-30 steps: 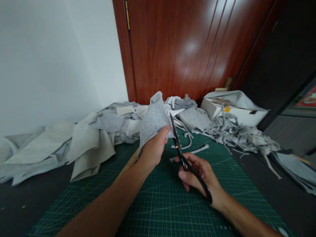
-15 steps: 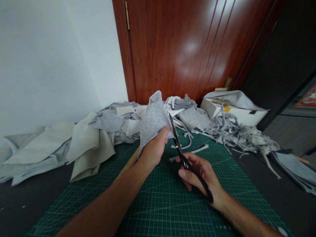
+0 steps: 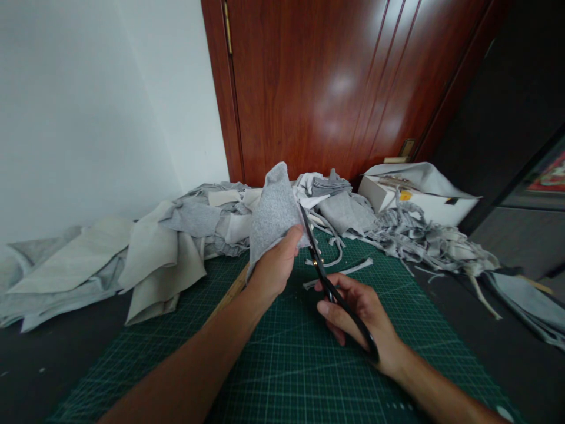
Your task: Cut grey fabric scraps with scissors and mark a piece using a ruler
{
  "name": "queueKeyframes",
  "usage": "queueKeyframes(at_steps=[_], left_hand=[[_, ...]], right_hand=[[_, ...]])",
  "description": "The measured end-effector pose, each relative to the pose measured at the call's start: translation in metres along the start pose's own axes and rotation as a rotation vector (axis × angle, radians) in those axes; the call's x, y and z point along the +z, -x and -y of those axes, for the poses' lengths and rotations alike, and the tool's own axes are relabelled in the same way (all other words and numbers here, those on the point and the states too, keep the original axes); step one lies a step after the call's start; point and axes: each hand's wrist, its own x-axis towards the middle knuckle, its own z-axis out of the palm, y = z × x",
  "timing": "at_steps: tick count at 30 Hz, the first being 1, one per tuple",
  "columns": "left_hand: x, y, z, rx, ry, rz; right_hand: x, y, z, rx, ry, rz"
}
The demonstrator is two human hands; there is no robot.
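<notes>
My left hand (image 3: 277, 262) pinches a grey piece of fabric (image 3: 276, 206) near its lower right corner and holds it up above the cutting mat. The cloth rises to a narrow rounded top. In my right hand (image 3: 353, 312) is a pair of black-handled scissors (image 3: 320, 265), its fingers in and around the handles. The dark blades point up and away, lying along the fabric's right edge, close to my left fingertips. They look nearly closed; whether cloth is between them I cannot tell. A wooden ruler (image 3: 227, 297) lies on the mat, partly hidden by my left forearm.
The green cutting mat (image 3: 291, 365) covers the work surface. Folded grey and beige cloth (image 3: 154, 247) is heaped on the left. Cut strips (image 3: 359, 267) lie on the mat, with a tangled strip pile (image 3: 424, 241) at right. Behind it stands a white box (image 3: 432, 203) before a wooden door (image 3: 309, 88).
The scissors and my right hand have shifted very slightly left along the fabric's edge. The top of the cloth has moved a little left as well.
</notes>
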Motion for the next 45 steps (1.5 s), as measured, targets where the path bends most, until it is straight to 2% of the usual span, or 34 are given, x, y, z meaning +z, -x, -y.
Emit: queueKeyframes(at_steps=[8,13,18,21,24,29,33,45], left_hand=[[0.000,0.000,0.000,-0.028,0.009,0.011],[0.002,0.000,-0.001,0.069,0.043,-0.001],[0.005,0.000,-0.009,0.206,0.222,-0.001],[0.007,-0.001,-0.016,0.236,0.338,0.016],[0.007,-0.002,-0.020,0.219,0.443,0.027],[0.007,-0.003,-0.022,0.166,0.546,0.177],[0.007,-0.003,-0.024,0.177,0.597,0.199],[0.010,-0.005,-0.028,0.147,0.739,0.089]], right_hand=[[0.003,0.001,0.005,0.019,0.028,0.001],[0.003,0.001,0.006,0.038,0.036,-0.013],[0.004,0.002,0.006,0.036,0.047,-0.002],[0.004,0.003,0.004,0.035,0.038,0.017],[0.004,0.003,0.002,0.033,0.036,0.036],[0.003,0.002,0.000,0.037,0.041,0.047],[0.003,0.002,0.000,0.040,0.045,0.041],[0.005,0.003,-0.001,0.039,0.029,0.030]])
